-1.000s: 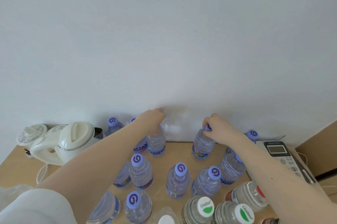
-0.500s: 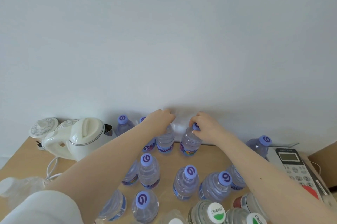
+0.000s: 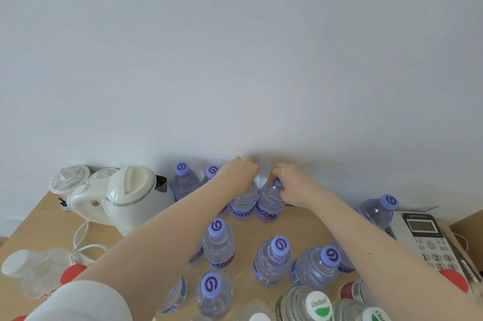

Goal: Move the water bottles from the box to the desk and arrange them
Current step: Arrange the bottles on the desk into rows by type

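Several small purple-capped water bottles stand on the wooden desk [image 3: 311, 224]. My left hand [image 3: 239, 173] grips the top of one bottle [image 3: 244, 201] at the back by the wall, hiding its cap. My right hand [image 3: 292, 183] grips the neck of a second bottle [image 3: 269, 203] that stands touching the first. Two more purple-capped bottles [image 3: 184, 182] stand to the left in the same back row. Others stand nearer me, such as one bottle [image 3: 218, 242] in the middle. The box is out of view.
A white electric kettle [image 3: 125, 199] with its cord stands at the back left, white lids behind it. A desk phone [image 3: 428, 239] lies at the right. White-capped Cestbon bottles [image 3: 304, 305] and red-capped bottles crowd the near edge. A crumpled clear bottle [image 3: 34, 272] lies at the left.
My right hand has slid its bottle leftwards along the wall until it touches the bottle under my left hand. The camera view has shifted a little to the left.
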A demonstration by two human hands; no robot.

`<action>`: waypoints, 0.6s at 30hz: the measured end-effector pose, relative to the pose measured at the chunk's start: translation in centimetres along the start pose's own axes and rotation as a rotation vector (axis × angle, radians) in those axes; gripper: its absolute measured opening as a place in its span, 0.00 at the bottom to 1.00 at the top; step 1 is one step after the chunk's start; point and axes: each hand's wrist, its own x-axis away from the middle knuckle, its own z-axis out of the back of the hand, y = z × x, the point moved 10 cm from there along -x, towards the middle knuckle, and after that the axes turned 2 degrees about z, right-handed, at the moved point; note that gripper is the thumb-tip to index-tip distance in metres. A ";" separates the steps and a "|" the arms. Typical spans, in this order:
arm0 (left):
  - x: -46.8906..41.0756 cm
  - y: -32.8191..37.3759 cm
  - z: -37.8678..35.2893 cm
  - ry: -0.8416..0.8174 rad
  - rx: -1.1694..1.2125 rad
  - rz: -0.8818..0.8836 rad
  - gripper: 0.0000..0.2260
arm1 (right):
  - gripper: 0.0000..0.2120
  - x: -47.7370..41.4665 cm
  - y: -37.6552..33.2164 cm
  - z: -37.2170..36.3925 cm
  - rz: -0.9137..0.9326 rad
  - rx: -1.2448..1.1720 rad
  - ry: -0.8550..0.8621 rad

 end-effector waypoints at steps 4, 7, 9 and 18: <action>0.0 -0.1 0.0 -0.001 0.022 0.004 0.11 | 0.19 -0.2 0.7 0.3 -0.111 0.050 0.011; 0.1 -0.1 0.1 -0.002 0.024 0.007 0.11 | 0.16 -0.4 1.5 -0.1 -0.203 0.047 -0.010; 0.1 -0.1 0.1 0.001 0.027 0.011 0.10 | 0.10 -0.6 1.4 -0.2 -0.206 0.050 -0.003; 0.1 -0.1 0.2 -0.014 0.018 -0.010 0.11 | 0.11 -0.8 1.3 -0.3 -0.151 -0.046 0.024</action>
